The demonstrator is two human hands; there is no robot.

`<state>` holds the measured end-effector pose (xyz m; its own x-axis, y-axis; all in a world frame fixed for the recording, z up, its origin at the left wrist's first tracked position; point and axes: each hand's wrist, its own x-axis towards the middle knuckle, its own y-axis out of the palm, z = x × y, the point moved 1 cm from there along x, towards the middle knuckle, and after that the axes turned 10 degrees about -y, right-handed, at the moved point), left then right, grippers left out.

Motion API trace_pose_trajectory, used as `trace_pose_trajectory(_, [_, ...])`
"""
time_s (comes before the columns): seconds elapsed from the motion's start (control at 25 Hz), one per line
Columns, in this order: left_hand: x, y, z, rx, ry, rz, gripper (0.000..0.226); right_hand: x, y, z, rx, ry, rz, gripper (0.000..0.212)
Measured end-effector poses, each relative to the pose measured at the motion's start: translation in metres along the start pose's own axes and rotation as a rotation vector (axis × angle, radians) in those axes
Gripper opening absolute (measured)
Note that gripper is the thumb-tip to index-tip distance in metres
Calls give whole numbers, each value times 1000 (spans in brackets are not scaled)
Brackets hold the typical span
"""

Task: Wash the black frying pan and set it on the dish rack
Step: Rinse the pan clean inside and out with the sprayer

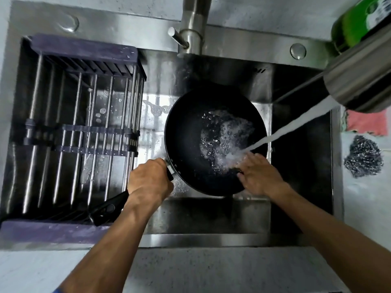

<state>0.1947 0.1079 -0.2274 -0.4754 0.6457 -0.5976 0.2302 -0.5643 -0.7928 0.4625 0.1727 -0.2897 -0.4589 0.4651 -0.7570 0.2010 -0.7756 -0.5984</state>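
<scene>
Fingers of the left hand (149,181) are curled tight around the handle (110,206) of the black frying pan (186,132), close to where the handle joins the pan's rim. The free end of the handle sticks out behind the wrist, over the near edge of the dish rack (80,123). The right hand (259,173) lies with its fingers stretched out and a little spread, flat on the inside wall of the pan at its near right edge; it holds nothing, it only presses and touches the wet surface.

The pan is held inside the steel sink (300,144), in the middle part, tilted a bit, with its open side up. It is not on the rack; the rack sits across the left half of the sink, just beside the pan, with steel bars and dark plastic ends.

A stream of water (296,125) comes slanted from the faucet head (359,81) at the upper right and hits the pan just at the fingertips of the right hand. Bubbles and foam lie in the bottom of the pan. The faucet base (191,39) stands behind the sink.

On the counter to the right lie a steel wool scrubber (362,158) and a pink cloth (367,123), well apart from the pan. A green bottle (357,22) shows at the top right corner.
</scene>
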Motion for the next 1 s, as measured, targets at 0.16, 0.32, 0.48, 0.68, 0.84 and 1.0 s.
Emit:
trace_pose_trajectory(0.16, [0,3,2,16,30,-11,28,71,-7,50,271,-30,-138,65])
trace_pose_trajectory(0.32, [4,10,4,48,40,-17,32,136,-29,48,81,-122,-484,67])
trace_pose_trajectory(0.48, [3,11,4,45,32,3,35,129,3,68,265,257,-604,76])
trace_pose_trajectory(0.68, [2,14,5,-1,42,-41,39,150,-36,57,17,-235,-597,77])
trace_pose_trajectory(0.84, [3,13,5,14,27,-51,37,123,-32,-1,-130,185,-724,73])
trace_pose_trajectory(1.0, [4,14,5,11,27,-39,40,152,-36,57,-7,-154,-599,93])
